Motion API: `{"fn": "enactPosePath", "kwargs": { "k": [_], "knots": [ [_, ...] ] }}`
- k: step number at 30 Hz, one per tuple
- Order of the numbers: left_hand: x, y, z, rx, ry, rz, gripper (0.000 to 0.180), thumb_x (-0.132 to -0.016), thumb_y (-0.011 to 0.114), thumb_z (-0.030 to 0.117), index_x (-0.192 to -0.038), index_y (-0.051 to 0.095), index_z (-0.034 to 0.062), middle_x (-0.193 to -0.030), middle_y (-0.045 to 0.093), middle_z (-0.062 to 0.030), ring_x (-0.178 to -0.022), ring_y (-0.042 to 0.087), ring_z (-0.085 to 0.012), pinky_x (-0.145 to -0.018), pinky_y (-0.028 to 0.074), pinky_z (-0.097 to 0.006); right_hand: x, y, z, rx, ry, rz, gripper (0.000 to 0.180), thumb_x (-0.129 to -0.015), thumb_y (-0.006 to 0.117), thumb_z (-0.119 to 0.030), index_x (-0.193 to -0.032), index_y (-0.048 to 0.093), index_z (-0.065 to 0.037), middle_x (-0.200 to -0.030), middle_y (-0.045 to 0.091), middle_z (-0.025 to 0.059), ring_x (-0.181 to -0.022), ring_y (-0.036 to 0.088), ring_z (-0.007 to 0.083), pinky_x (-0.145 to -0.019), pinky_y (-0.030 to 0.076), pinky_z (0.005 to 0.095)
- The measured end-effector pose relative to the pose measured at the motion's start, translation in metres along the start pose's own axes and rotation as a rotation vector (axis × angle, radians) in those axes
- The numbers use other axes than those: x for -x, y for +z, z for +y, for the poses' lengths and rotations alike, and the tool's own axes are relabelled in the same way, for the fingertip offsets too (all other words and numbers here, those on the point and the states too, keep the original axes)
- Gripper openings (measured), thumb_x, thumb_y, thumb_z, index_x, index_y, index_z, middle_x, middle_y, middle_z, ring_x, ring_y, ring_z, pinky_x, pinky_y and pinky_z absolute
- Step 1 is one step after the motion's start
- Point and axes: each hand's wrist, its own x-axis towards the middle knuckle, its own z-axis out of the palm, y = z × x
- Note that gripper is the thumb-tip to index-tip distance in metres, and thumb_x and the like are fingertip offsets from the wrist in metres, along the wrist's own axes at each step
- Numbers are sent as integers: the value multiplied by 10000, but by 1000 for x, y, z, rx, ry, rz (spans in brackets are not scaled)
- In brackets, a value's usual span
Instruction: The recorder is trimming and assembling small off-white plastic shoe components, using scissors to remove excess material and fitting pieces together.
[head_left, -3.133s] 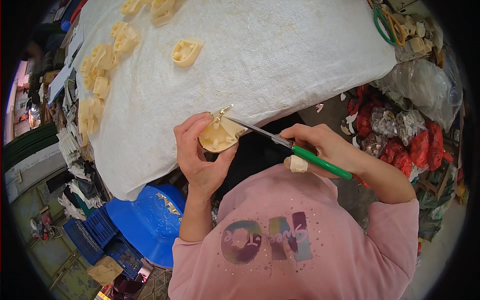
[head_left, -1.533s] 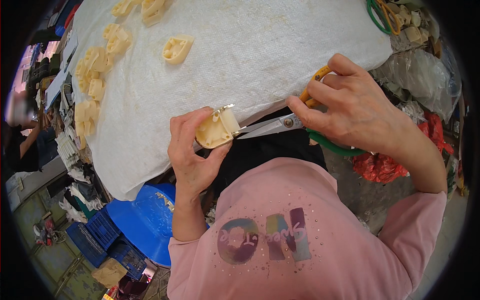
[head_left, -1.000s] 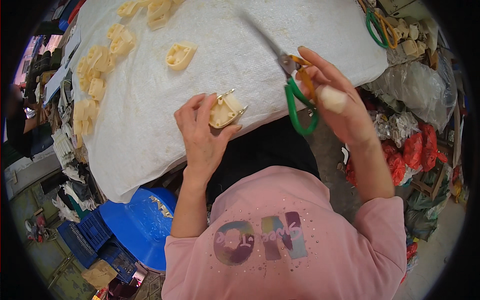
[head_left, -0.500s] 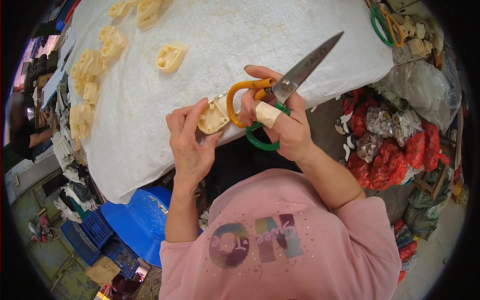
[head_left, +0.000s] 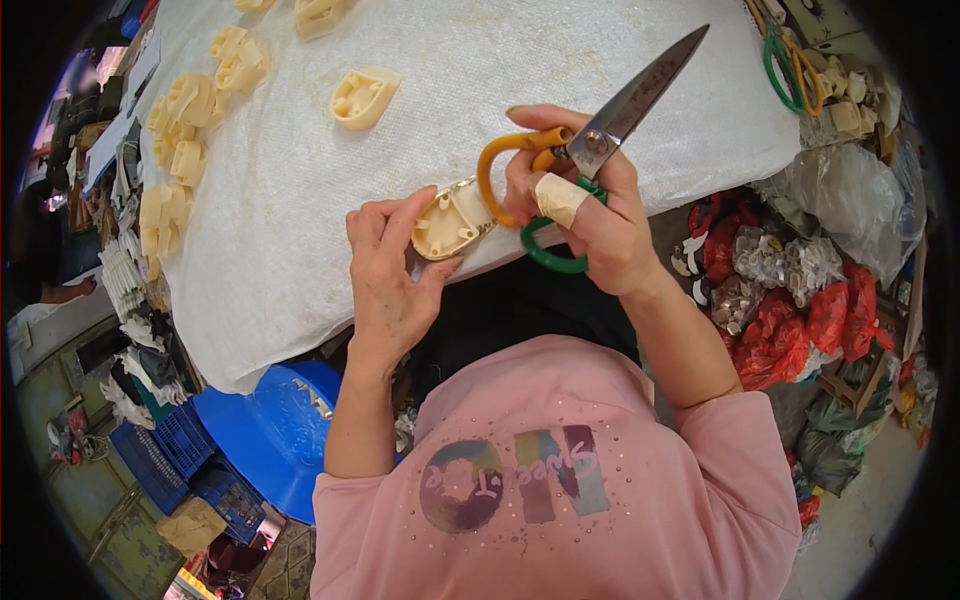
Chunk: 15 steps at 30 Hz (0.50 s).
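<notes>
Between the thumb and fingers of my left hand [head_left: 390,270] is a cream plastic shell piece [head_left: 447,226], its hollow side with small posts showing. It is held over the near edge of the white-covered table [head_left: 300,240]. In my right hand [head_left: 590,215], close by on the right, is a pair of scissors [head_left: 630,105] with one orange and one green handle. The blades lie together and point up and to the right, away from the shell piece. Tan tape wraps one finger of that hand. Another cream shell piece [head_left: 364,97] lies alone farther back on the table.
Several more cream pieces [head_left: 190,105] lie along the table's left side. At the far right edge is a second pair of scissors [head_left: 783,72]. A blue basin [head_left: 265,435] stands below left, beside blue crates [head_left: 180,445]. Red plastic bags [head_left: 770,335] sit at the right.
The whole view has shifted slightly, so table and pieces appear farther right and up. The shell piece is tilted a little, showing more of its hollow side. Both hands keep their holds.
</notes>
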Motion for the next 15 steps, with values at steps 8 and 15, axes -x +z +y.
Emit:
{"fn": "enactPosePath", "kwargs": {
  "k": [8, 15],
  "knots": [
    [1, 0, -4, 63, 31, 6, 631, -580, 745, -13, -1183, 574, 57, -965, 512, -103, -938, 457, -282, -833, 411, -368, -3, -2, -1, -100, 17, 11, 442, -828, 503, -58, -1257, 451, 33, -852, 523, 34, -732, 498, 95, -656, 414, 242],
    [1, -1, -2, 43, 9, 2, 613, -576, 746, -16, -1166, 589, 46, -955, 524, -103, -925, 464, -276, -832, 411, -367, -22, 6, -8, -213, -243, 34, 398, -850, 484, -59, -1238, 457, 26, -795, 522, 49, -716, 500, 110, -643, 423, 257]
  ]
}}
